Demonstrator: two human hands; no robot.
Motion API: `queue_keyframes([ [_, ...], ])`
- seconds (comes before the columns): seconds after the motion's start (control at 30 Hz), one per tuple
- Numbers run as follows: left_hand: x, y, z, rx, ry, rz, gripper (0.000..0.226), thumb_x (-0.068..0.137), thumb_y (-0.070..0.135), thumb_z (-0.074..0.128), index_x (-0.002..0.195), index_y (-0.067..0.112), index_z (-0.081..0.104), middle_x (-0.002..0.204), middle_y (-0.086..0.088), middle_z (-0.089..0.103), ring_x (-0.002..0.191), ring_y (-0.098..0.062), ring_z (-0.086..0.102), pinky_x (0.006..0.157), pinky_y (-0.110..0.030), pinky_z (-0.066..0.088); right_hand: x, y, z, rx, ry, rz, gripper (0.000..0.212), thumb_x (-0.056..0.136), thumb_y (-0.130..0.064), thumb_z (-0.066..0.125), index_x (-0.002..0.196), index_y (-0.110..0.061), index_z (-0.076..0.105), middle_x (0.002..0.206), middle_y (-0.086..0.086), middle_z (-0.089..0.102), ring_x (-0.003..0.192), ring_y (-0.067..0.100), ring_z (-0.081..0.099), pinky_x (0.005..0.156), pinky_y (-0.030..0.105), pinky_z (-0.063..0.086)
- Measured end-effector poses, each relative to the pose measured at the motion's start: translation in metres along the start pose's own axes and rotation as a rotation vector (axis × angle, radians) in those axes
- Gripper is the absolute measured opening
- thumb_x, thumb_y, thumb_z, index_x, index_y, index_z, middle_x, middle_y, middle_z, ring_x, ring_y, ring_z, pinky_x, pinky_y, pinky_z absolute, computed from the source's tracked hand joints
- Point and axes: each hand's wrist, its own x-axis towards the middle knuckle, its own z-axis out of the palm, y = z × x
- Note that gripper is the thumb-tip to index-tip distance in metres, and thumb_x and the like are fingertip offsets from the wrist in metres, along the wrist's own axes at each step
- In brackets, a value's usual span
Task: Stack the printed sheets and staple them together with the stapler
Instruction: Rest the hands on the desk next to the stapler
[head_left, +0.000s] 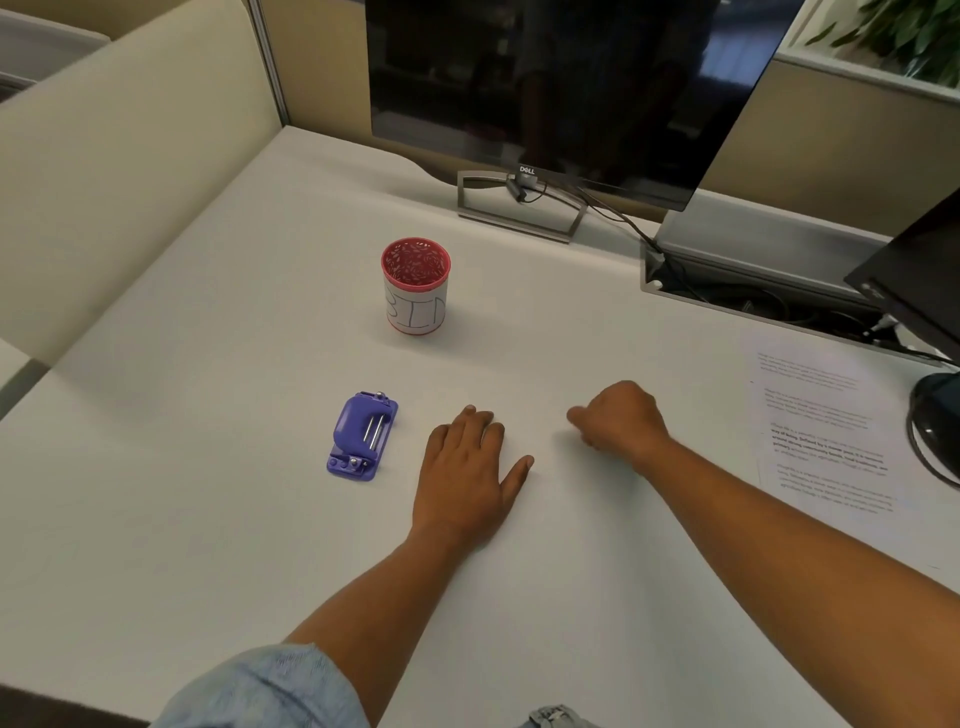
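A small purple stapler (362, 436) lies on the white desk (208, 415), just left of my left hand (470, 470). That hand rests flat on the desk, palm down, fingers spread, holding nothing. My right hand (621, 421) sits a little to its right with the fingers curled in loosely and nothing in them. Printed sheets (821, 431) with paragraphs of text lie flat at the desk's right side, a forearm's length from my right hand. I cannot tell how many sheets there are.
A pink mesh cup (415, 286) with a paper label stands behind the stapler. A dark Dell monitor (550, 88) on a metal stand is at the back. A second monitor's base (935, 426) sits at the right edge by a cable slot (727, 296).
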Motion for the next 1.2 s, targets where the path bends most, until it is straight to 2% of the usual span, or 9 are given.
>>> queue_keyframes([
  [0.1, 0.000, 0.000, -0.001, 0.003, -0.021, 0.003, 0.051, 0.094, 0.056, 0.035, 0.119, 0.017, 0.055, 0.136, -0.004, 0.054, 0.136, -0.024, 0.040, 0.108, -0.041, 0.034, 0.010, -0.009, -0.014, 0.422, -0.015, 0.075, 0.023, 0.076, -0.015, 0.066, 0.079, 0.007, 0.071, 0.077, 0.016, 0.075, 0.065, 0.021, 0.072, 0.066, 0.030, 0.062],
  [0.17, 0.001, 0.000, -0.002, 0.004, -0.028, 0.002, 0.052, 0.094, 0.057, 0.034, 0.120, 0.017, 0.055, 0.137, -0.004, 0.054, 0.136, -0.024, 0.040, 0.109, -0.041, 0.034, 0.010, -0.023, -0.023, 0.499, -0.048, 0.029, 0.025, 0.081, -0.010, 0.065, 0.090, 0.013, 0.068, 0.082, 0.017, 0.071, 0.065, 0.018, 0.069, 0.062, 0.025, 0.061],
  [0.37, 0.001, 0.002, -0.006, -0.002, -0.066, -0.014, 0.058, 0.094, 0.060, 0.029, 0.126, 0.018, 0.053, 0.142, -0.004, 0.051, 0.139, -0.024, 0.038, 0.112, -0.042, 0.030, 0.013, -0.095, -0.025, 0.381, -0.063, -0.254, 0.028, 0.083, -0.010, 0.064, 0.088, 0.018, 0.063, 0.079, 0.017, 0.065, 0.066, 0.018, 0.067, 0.066, 0.029, 0.060],
  [0.47, 0.002, 0.002, -0.007, -0.007, -0.072, -0.009, 0.058, 0.094, 0.060, 0.030, 0.125, 0.018, 0.054, 0.140, -0.004, 0.054, 0.137, -0.025, 0.041, 0.111, -0.043, 0.034, 0.015, -0.139, -0.023, 0.272, -0.049, -0.421, 0.017, 0.083, -0.009, 0.063, 0.081, 0.007, 0.066, 0.077, 0.009, 0.069, 0.071, 0.021, 0.070, 0.069, 0.034, 0.061],
  [0.6, 0.001, 0.001, -0.007, 0.017, -0.077, -0.001, 0.054, 0.093, 0.060, 0.035, 0.120, 0.019, 0.058, 0.133, -0.003, 0.060, 0.131, -0.025, 0.050, 0.105, -0.042, 0.041, 0.027, -0.188, -0.014, 0.086, -0.009, -0.609, 0.008, 0.084, -0.013, 0.063, 0.079, -0.008, 0.066, 0.076, 0.001, 0.066, 0.070, 0.017, 0.064, 0.061, 0.031, 0.056],
  [0.7, 0.002, 0.001, -0.006, 0.023, -0.082, -0.013, 0.053, 0.091, 0.061, 0.039, 0.117, 0.021, 0.060, 0.130, -0.001, 0.063, 0.127, -0.023, 0.054, 0.102, -0.043, 0.044, 0.041, -0.206, -0.003, -0.044, 0.000, -0.692, 0.007, 0.088, -0.018, 0.061, 0.083, -0.018, 0.066, 0.082, -0.002, 0.066, 0.076, 0.015, 0.062, 0.065, 0.030, 0.057],
  [0.9, 0.006, -0.002, -0.002, 0.028, -0.037, -0.013, 0.052, 0.090, 0.062, 0.040, 0.114, 0.022, 0.060, 0.128, -0.001, 0.064, 0.125, -0.023, 0.056, 0.100, -0.045, 0.046, 0.057, -0.218, 0.010, -0.138, 0.036, -0.737, 0.017, 0.092, -0.019, 0.060, 0.101, -0.021, 0.074, 0.107, -0.004, 0.067, 0.092, 0.014, 0.060, 0.076, 0.028, 0.052],
  [1.07, 0.000, 0.006, 0.000, -0.011, -0.054, 0.034, 0.050, 0.091, 0.057, 0.042, 0.117, 0.017, 0.057, 0.132, -0.006, 0.059, 0.131, -0.027, 0.049, 0.104, -0.044, 0.043, 0.033, -0.173, -0.013, -0.030, 0.105, -0.712, 0.014, 0.090, -0.021, 0.064, 0.100, -0.025, 0.073, 0.093, -0.012, 0.066, 0.071, 0.006, 0.057, 0.063, 0.018, 0.045],
  [1.2, -0.003, 0.009, -0.003, 0.016, -0.045, 0.053, 0.050, 0.090, 0.055, 0.043, 0.120, 0.017, 0.056, 0.134, -0.007, 0.058, 0.133, -0.028, 0.047, 0.106, -0.044, 0.040, 0.018, -0.116, -0.027, 0.046, 0.101, -0.582, 0.011, 0.090, -0.020, 0.066, 0.097, -0.023, 0.073, 0.086, -0.014, 0.065, 0.072, 0.005, 0.059, 0.062, 0.013, 0.044],
])
